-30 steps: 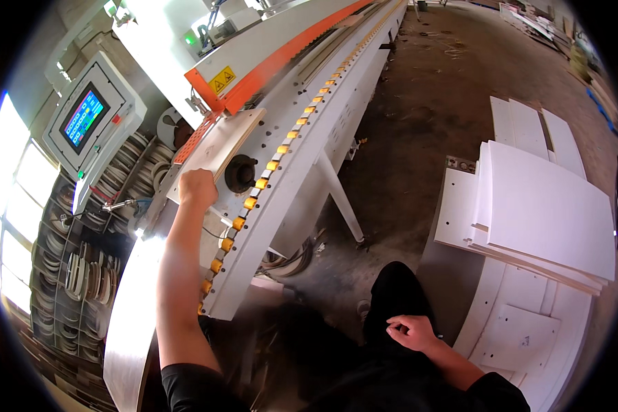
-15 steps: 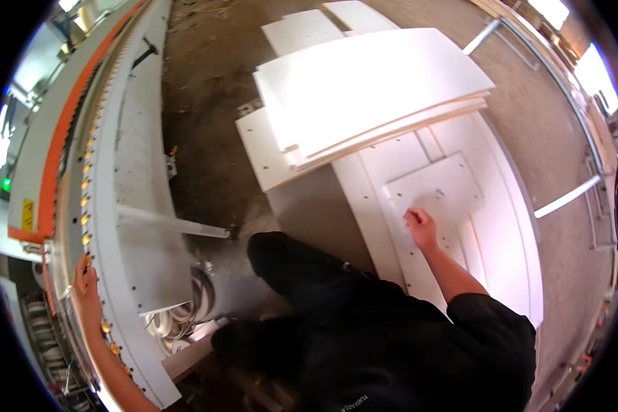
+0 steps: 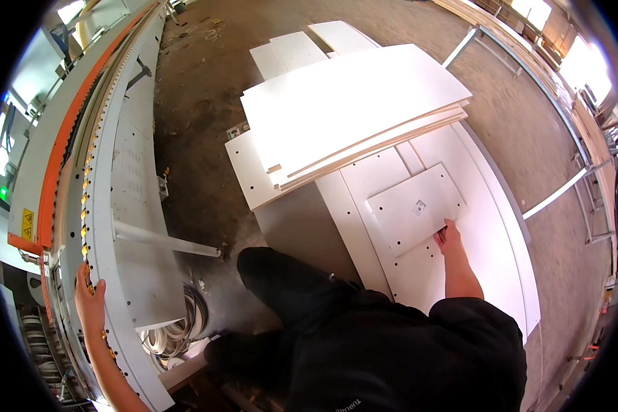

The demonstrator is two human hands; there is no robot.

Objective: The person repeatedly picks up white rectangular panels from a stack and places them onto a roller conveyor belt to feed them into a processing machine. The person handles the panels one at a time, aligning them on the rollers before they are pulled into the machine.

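My right hand (image 3: 450, 238) has its fingers closed on the near right edge of a small white panel (image 3: 406, 218). This panel has dark drilled holes and a small square printed label, and it lies on larger white boards (image 3: 481, 254). Over at the left, my left hand (image 3: 90, 302) rests on the machine's rail, its thumb apart from its outstretched fingers. Yellow rollers (image 3: 84, 206) run along that rail beside the hand.
A stack of large white boards (image 3: 350, 110) lies beyond the small panel. The long edge-banding machine (image 3: 134, 165) fills the left side, with a white support bar (image 3: 165, 237) jutting from it. Coiled banding (image 3: 168, 336) sits below. A metal frame (image 3: 556, 196) stands at right.
My right hand has moved down and right from above the boards and taken hold of the small panel's edge. My left hand stays on the rail, its thumb now further out.
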